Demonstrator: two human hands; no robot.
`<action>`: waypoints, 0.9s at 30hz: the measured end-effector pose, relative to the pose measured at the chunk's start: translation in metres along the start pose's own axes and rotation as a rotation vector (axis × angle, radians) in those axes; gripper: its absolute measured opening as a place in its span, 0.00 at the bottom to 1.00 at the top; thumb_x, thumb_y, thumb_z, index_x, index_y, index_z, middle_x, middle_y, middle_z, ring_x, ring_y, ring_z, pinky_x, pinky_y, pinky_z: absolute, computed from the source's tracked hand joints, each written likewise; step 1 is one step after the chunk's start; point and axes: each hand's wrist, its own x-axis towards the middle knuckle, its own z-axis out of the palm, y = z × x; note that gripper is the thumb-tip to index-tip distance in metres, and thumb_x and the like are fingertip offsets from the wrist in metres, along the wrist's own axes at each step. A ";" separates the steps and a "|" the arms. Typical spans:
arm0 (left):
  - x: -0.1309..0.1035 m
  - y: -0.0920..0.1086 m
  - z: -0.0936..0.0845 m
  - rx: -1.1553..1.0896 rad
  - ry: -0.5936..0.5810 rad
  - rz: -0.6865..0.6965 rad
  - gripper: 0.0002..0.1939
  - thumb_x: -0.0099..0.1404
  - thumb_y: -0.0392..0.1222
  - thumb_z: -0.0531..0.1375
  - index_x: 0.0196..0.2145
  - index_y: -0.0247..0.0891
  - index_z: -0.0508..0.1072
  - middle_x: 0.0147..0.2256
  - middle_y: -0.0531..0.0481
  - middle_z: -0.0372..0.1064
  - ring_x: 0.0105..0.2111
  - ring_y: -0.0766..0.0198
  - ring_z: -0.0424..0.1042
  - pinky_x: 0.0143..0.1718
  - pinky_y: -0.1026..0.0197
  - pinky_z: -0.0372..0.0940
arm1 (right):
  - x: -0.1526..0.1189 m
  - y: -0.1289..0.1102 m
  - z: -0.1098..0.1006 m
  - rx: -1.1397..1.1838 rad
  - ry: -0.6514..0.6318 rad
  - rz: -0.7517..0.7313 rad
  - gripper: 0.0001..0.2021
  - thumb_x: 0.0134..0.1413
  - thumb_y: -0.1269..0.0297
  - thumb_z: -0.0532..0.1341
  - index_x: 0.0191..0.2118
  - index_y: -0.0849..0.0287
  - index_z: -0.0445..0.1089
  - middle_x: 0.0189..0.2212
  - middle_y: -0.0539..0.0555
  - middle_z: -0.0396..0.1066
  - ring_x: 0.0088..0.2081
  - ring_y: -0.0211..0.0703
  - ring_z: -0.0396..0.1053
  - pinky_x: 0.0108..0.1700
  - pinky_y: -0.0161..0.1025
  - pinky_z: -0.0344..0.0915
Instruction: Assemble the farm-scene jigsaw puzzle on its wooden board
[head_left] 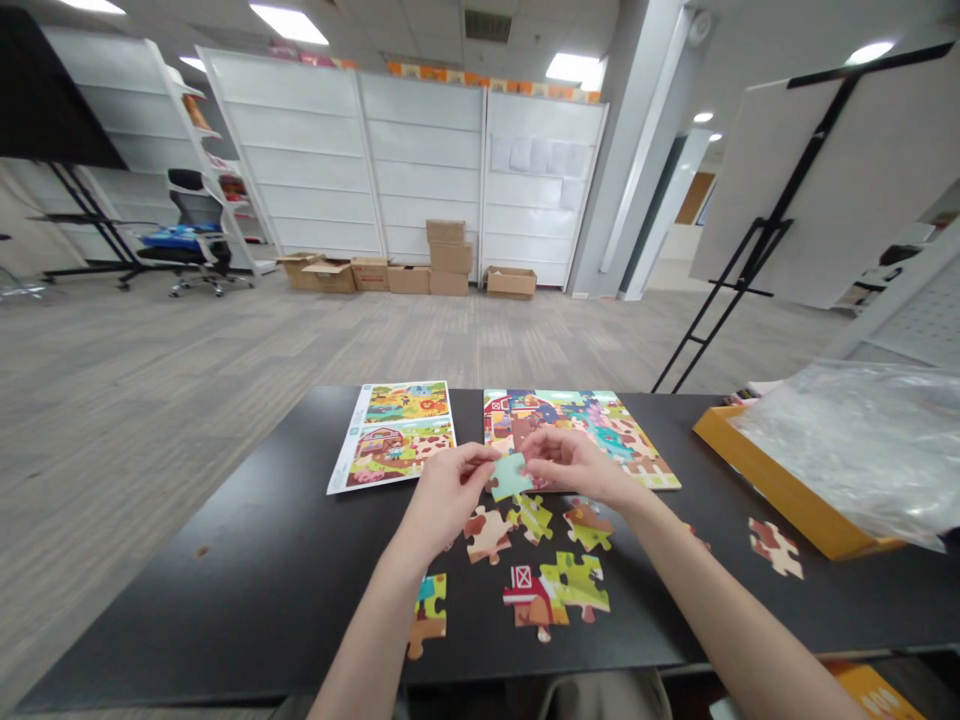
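My left hand [450, 492] pinches a pale green puzzle piece [511, 477] by its left side. The fingers of my right hand [576, 466] are closed at the piece's right edge. Behind my hands lies a colourful farm-scene puzzle [634, 440], partly covered by them. Loose pieces are spread on the near side: a cream and brown piece [487, 534], a green piece [534, 517], a brown and green piece [588, 524] and a blue, green and brown piece [430, 610]. A red barn piece [531, 597] touches a green piece [581, 583].
Left of the puzzle, a printed picture sheet [401, 440] lies on the black table [225, 580]. At the right stands a yellow box [795, 490] with clear plastic [862, 440] in it. A brown and white piece [775, 547] lies near that box.
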 end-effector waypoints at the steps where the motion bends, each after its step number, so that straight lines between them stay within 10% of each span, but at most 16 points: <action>1: -0.001 0.000 0.000 0.014 0.000 -0.005 0.08 0.65 0.37 0.58 0.39 0.37 0.77 0.36 0.47 0.80 0.36 0.59 0.80 0.43 0.55 0.74 | 0.000 0.002 0.001 -0.039 -0.013 -0.012 0.16 0.51 0.53 0.71 0.41 0.56 0.72 0.32 0.49 0.73 0.32 0.37 0.72 0.35 0.36 0.71; 27: -0.007 -0.007 -0.001 0.351 0.003 0.043 0.16 0.68 0.35 0.52 0.51 0.38 0.71 0.34 0.48 0.79 0.35 0.58 0.78 0.39 0.57 0.69 | 0.007 0.019 0.009 0.006 0.120 0.039 0.17 0.50 0.51 0.71 0.37 0.56 0.68 0.26 0.48 0.74 0.26 0.37 0.73 0.31 0.36 0.72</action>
